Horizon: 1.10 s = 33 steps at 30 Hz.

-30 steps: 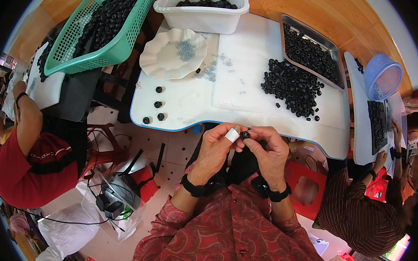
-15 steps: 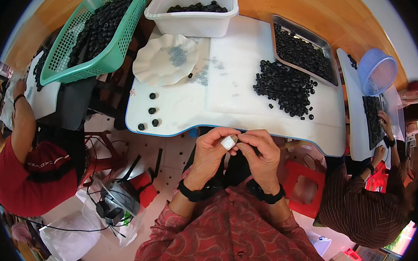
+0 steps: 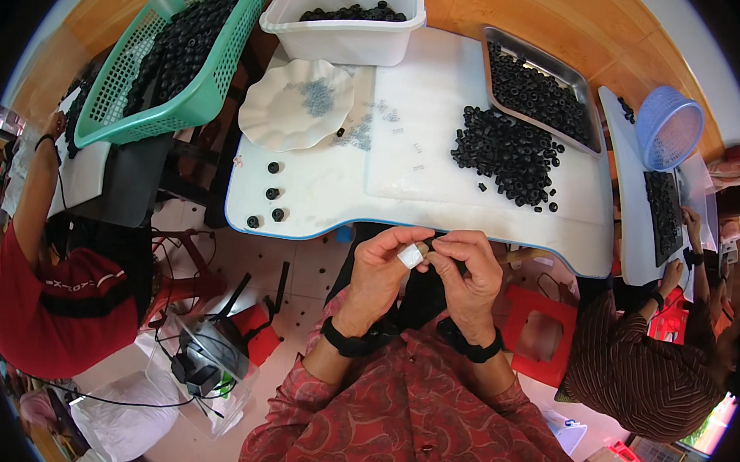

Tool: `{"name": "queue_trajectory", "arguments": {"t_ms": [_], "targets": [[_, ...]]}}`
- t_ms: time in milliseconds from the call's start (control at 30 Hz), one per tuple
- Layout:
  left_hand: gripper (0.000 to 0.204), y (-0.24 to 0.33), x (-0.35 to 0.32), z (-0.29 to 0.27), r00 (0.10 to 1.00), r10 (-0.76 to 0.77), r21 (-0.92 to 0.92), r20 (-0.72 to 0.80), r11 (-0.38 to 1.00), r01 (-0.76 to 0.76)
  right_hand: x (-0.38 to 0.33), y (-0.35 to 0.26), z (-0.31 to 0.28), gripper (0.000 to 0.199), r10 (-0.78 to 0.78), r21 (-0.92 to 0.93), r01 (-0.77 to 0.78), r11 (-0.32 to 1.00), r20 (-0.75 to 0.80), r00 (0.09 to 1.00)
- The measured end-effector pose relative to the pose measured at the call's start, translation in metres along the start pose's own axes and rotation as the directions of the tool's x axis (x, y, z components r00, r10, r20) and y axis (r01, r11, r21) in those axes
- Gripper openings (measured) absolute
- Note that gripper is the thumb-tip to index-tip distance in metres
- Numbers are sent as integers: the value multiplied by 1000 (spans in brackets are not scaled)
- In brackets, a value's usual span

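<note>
**Left hand (image 3: pixel 378 270) and right hand (image 3: pixel 469 279) drawn in close**

Fingertips (image 3: pixel 419 234) were nearly together; honestly couldn't tell if they held anything. Loose black parts (image 3: pixel 506 159) sat piled on the white table (image 3: pixel 330 195) by the metal tray (image 3: pixel 542 57).

Bright, soft light across my white, blue-edged tabletop (image 3: pixel 322 186).
Fisheye distortion bends edges toward black corners; a washed-out patch (image 3: pixel 712 421) glares at lower right.
</note>
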<state>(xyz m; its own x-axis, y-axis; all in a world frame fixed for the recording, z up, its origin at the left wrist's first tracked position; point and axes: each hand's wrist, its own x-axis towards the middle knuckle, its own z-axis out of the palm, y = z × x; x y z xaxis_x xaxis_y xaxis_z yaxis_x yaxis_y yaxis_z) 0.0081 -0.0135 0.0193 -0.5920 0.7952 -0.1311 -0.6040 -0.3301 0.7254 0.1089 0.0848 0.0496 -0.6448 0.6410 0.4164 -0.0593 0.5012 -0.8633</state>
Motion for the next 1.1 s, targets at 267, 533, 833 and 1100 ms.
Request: {"name": "queue_trajectory", "arguments": {"t_ms": [267,533,833,1100], "targets": [[23,-2,1,-3,1000,-8,-109,29,994,11,-4,1,1,21,109,76,-108,991,-17,994],[22,-3,1,-4,999,11,-100,48,995,-6,1,-1,0,17,-61,-53,62,997,12,998],[23,0,-1,-4,997,21,-65,73,998,-16,2,-5,-1,14,-22,-51,23,998,2,1000],[25,-3,0,-8,997,-4,-108,75,994,12,2,-8,-1,14,6,26,-7,1000,51,999]]}}
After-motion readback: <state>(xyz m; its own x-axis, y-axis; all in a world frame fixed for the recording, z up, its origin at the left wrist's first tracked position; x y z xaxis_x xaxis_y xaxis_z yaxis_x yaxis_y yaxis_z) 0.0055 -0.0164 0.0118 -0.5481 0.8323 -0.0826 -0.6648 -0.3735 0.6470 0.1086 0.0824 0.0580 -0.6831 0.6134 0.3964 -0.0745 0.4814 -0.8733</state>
